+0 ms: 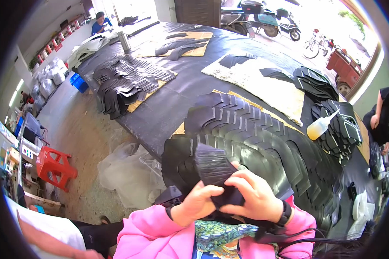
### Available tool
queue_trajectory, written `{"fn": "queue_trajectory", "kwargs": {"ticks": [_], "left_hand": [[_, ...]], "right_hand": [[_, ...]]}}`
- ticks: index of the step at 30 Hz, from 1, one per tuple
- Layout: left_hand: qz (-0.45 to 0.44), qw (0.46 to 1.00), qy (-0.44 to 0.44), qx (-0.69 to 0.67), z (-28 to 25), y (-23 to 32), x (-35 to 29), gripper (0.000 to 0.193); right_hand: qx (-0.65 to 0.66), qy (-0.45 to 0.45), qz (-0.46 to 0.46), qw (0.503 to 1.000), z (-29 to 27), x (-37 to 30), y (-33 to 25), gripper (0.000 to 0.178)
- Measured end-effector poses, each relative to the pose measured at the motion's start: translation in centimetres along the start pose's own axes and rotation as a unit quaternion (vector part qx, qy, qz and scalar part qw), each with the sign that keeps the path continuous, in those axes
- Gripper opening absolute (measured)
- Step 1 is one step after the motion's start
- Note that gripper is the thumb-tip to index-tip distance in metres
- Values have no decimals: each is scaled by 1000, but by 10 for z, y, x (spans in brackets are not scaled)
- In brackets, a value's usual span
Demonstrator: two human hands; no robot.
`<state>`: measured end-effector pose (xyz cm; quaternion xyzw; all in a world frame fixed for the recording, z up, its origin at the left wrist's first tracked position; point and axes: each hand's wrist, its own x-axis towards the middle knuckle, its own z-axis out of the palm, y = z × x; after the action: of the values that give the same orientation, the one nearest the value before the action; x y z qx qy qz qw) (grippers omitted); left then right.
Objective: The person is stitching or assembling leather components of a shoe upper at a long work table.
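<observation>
Close to my body, both hands hold a stack of thin black cut pieces (212, 163), their edges fanned upward; they look like leather or synthetic sheet. My left hand (199, 202) closes on the lower left of the stack, thumb across its front. On the other side, my right hand (256, 196) grips the stack with bent fingers, partly hiding its lower end. Just beyond lie long overlapping rows of similar black curved pieces (250, 134) on the dark table (168, 101). Farther right, a squeeze bottle (318, 129) with a thin nozzle lies on another black pile.
A fanned black pile (125, 80) covers the table's far left, with a white board (255, 82) at the back right. Left on the floor are a red stool (56, 166) and plastic sheeting (127, 172). People are at lower left, far left and right. Cables run by my right wrist.
</observation>
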<state>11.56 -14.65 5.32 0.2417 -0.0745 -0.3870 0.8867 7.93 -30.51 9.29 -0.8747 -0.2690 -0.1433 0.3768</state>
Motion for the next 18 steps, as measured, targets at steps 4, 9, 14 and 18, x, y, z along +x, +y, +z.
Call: {"fn": "queue_trajectory", "kwargs": {"ticks": [4,9,14,18], "left_hand": [[-73,992,-40,-99,-24,-12,-6,52],[-38,996,-43,64,-26,-8,-3,58],[-4,994,-43,96,-28,-10,6,57],[0,995,-21,95,-29,-13,8,55]], "right_hand": [[-17,18,60,998,11,-8,1,42],[107,-4,105,989,9,-13,7,36],[193,-17,153,969,13,-22,16,30],[118,-37,72,990,16,-24,27,26]]}}
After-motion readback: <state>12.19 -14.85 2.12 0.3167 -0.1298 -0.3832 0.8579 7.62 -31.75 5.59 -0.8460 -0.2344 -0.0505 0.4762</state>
